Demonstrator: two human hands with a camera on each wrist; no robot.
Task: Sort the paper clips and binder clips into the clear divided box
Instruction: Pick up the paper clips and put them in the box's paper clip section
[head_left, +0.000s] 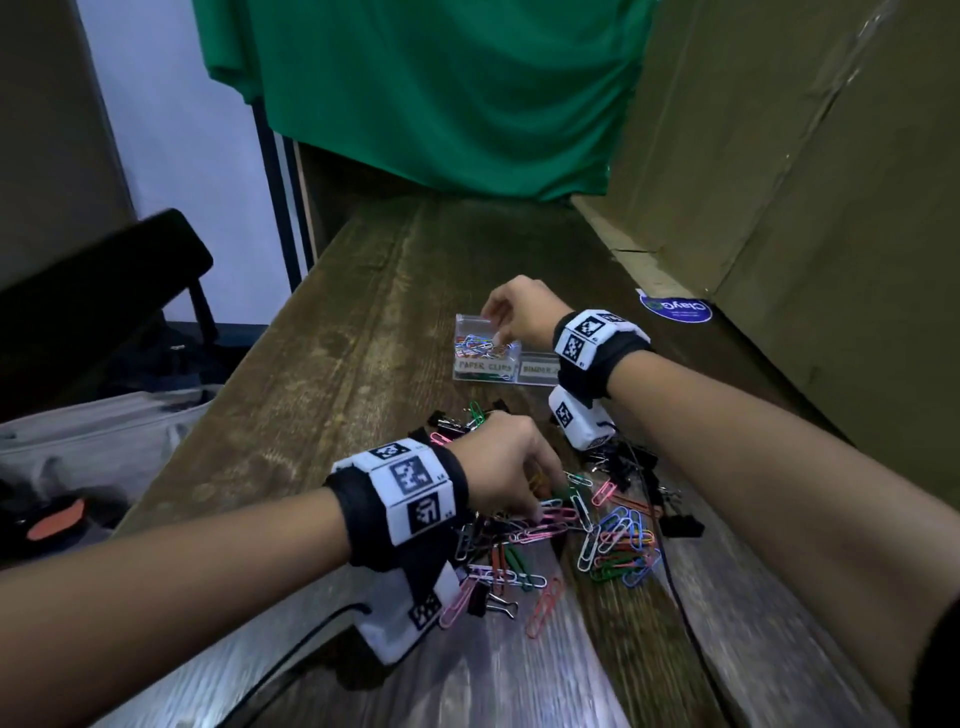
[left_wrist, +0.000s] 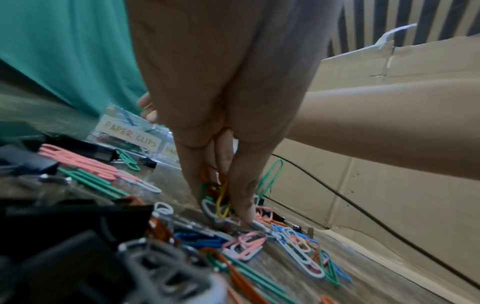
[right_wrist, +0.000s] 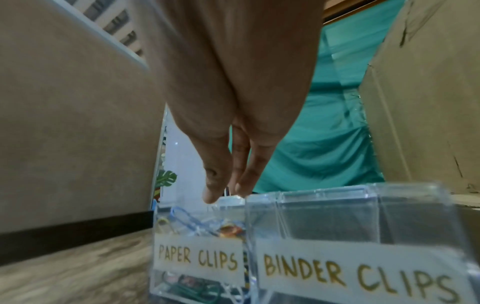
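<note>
The clear divided box (head_left: 511, 370) stands mid-table, labelled PAPER CLIPS on the left and BINDER CLIPS on the right. Coloured paper clips (right_wrist: 187, 221) lie in the left compartment. My right hand (head_left: 503, 323) hangs over that compartment, its fingers (right_wrist: 217, 185) straight and pointing down with nothing between them. Nearer me lies a loose pile of coloured paper clips (head_left: 615, 538) mixed with black binder clips (head_left: 681, 526). My left hand (head_left: 524, 486) reaches into the pile, its fingertips pinching a small bunch of orange, green, yellow and white clips (left_wrist: 219, 195).
A cardboard wall (head_left: 779, 182) runs along the table's right side, and a green cloth (head_left: 441, 93) hangs at the back. A black cable (head_left: 670, 569) crosses the wooden table (head_left: 363, 312) through the pile. The table's left edge drops off beside a black chair (head_left: 104, 291).
</note>
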